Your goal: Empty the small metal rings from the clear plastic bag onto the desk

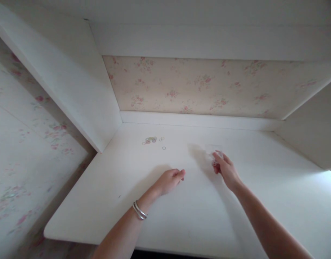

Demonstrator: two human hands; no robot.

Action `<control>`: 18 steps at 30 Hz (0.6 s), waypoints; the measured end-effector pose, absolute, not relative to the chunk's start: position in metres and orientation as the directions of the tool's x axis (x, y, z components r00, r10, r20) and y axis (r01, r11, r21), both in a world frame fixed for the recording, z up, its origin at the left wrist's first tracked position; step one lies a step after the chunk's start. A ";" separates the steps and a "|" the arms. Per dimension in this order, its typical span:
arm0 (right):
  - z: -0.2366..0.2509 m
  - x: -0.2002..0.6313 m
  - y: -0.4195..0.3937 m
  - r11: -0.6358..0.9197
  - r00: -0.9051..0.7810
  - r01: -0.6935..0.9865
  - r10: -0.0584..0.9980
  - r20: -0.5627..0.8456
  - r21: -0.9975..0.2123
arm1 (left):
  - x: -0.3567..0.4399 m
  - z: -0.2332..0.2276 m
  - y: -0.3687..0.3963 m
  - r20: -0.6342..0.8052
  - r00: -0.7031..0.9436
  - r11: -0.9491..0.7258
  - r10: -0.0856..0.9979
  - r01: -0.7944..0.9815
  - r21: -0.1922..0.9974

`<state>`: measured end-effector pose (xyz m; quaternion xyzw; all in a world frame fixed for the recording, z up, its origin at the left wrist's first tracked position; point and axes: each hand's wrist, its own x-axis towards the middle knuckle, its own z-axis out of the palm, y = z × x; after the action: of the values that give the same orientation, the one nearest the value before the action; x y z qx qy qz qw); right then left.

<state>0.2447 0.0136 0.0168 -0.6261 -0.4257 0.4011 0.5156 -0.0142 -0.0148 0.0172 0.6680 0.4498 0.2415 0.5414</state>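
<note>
My right hand (227, 172) is raised over the white desk and closed around a small piece of crumpled clear plastic (218, 155), perhaps a bag. Its exact shape is blurred. To the left, my left hand (171, 179) has its fingers curled in and the thumb pressed against them. Whatever it may hold is hidden. Beyond the left hand lies a small cluster of thin rings (151, 140), some greenish and reddish, which look like small elastic bands. A few loose rings lie just beside them, one single ring (164, 148) nearer to me.
The white desk (106, 216) has a rounded front left corner. A white side panel (73, 79) rises at the left and another panel (313, 126) at the right. Floral wallpaper (170, 82) shows behind, under a white overhead board (197, 41). A tiny dark mark (119, 196) is near the left forearm.
</note>
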 end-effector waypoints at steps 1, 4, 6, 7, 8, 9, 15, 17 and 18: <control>0.017 0.264 0.018 -0.154 0.361 0.164 0.929 -0.086 -0.974 | -0.014 0.017 -0.015 -0.159 0.478 -0.021 0.864 0.350 0.936; 0.018 0.316 0.027 -0.296 0.474 0.258 0.868 -0.146 -0.920 | -0.014 0.017 -0.015 -0.125 0.474 -0.072 0.872 0.375 0.924; 0.019 0.344 0.030 -0.375 0.530 0.292 0.829 -0.177 -0.880 | -0.014 0.017 -0.014 -0.108 0.472 -0.093 0.875 0.383 0.919; 0.018 0.356 0.032 -0.410 0.569 0.300 0.802 -0.183 -0.861 | -0.014 0.016 -0.014 -0.107 0.472 -0.097 0.875 0.387 0.917; 0.018 0.366 0.032 -0.434 0.606 0.303 0.775 -0.181 -0.848 | -0.015 0.016 -0.014 -0.109 0.474 -0.098 0.874 0.391 0.915; 0.017 0.375 0.033 -0.456 0.631 0.301 0.754 -0.184 -0.838 | -0.015 0.015 -0.013 -0.113 0.474 -0.097 0.873 0.396 0.913; 0.010 0.414 0.031 -0.588 0.687 0.369 0.694 -0.215 -0.719 | -0.016 0.013 -0.013 -0.106 0.455 -0.102 0.884 0.409 0.907; 0.008 0.424 0.029 -0.618 0.675 0.454 0.708 -0.205 -0.642 | -0.015 0.013 -0.013 -0.103 0.456 -0.108 0.884 0.414 0.904; 0.006 0.428 0.028 -0.622 0.663 0.499 0.722 -0.196 -0.604 | -0.015 0.013 -0.013 -0.101 0.456 -0.112 0.884 0.417 0.902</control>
<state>0.4280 0.0282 0.0064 -0.8743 -0.3492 0.2158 0.2590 -0.0148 -0.0131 0.0132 0.7049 0.4615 0.2431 0.4807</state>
